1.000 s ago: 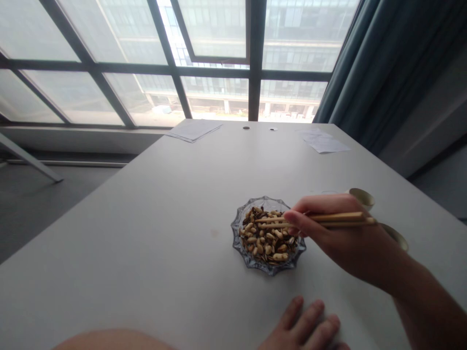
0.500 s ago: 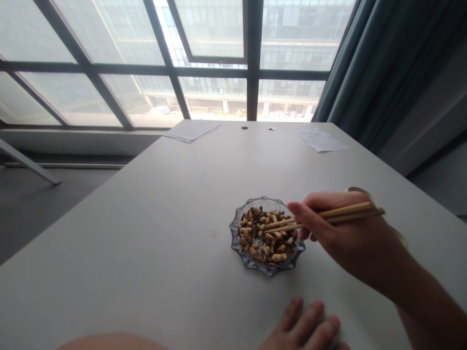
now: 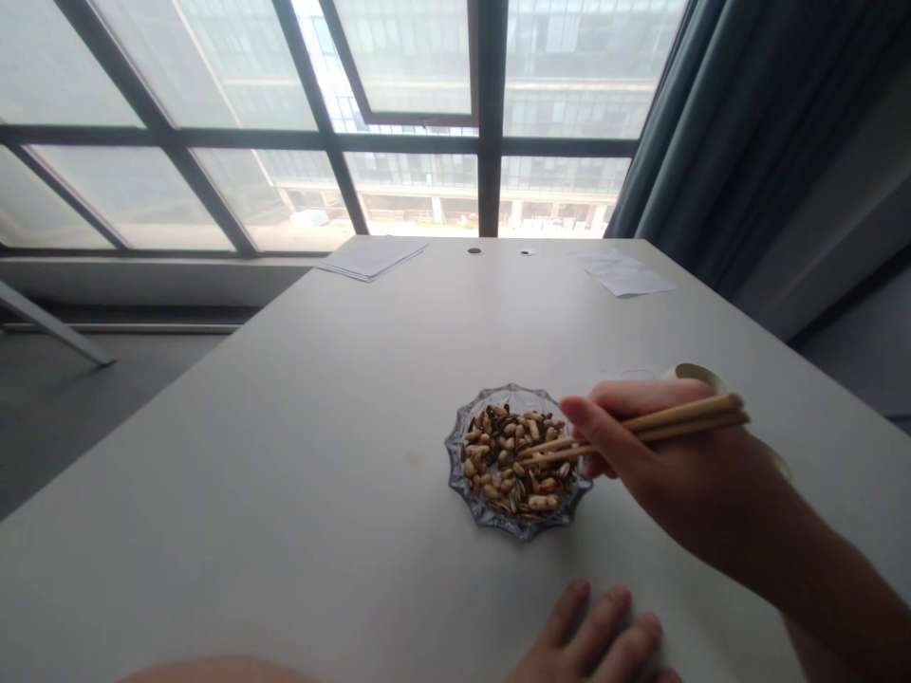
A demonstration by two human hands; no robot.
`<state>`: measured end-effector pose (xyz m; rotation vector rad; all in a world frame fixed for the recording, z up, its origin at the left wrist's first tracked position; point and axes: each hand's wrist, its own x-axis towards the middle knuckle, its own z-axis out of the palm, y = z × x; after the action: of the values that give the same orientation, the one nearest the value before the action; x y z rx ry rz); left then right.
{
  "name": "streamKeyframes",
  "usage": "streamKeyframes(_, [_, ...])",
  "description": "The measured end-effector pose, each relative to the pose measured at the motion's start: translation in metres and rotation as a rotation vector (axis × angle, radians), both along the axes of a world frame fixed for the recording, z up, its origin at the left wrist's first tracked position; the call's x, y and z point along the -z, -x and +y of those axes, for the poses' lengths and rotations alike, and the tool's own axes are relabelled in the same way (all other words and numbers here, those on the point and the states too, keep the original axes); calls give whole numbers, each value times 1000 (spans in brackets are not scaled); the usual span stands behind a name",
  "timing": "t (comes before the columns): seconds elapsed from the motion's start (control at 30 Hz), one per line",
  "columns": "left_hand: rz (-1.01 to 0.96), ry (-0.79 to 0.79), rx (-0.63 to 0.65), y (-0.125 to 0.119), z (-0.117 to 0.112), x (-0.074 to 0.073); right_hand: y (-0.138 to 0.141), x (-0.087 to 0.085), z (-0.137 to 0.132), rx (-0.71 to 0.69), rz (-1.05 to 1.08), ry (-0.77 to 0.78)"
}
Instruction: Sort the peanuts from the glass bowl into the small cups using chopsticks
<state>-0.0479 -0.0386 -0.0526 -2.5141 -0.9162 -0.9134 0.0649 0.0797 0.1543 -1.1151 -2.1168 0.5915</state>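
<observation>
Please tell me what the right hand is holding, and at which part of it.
The right hand holds a pair of wooden chopsticks around their middle, in its fingers.

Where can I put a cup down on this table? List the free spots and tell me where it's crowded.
The widest free patch is the table left of the glass dish, running to the table's left edge. A second lies between the dish and the far papers. It's crowded right of the dish: the right hand with chopsticks, and gold rims behind. The left hand rests below the dish.
</observation>
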Motion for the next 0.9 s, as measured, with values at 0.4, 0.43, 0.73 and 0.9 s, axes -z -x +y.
streamKeyframes(0.4, [5,-14,10,2,1,-1,2,-1,0,55,-6,-1])
streamKeyframes(0.43, [22,-10,14,3,1,1,1,-1,0,67,-20,0])
streamKeyframes(0.73, [-60,-44,2,-2,2,3,4,2,-2,-7,-33,48])
streamKeyframes(0.9, [-127,-73,-12,-6,5,-3,3,4,3,0,-79,67])
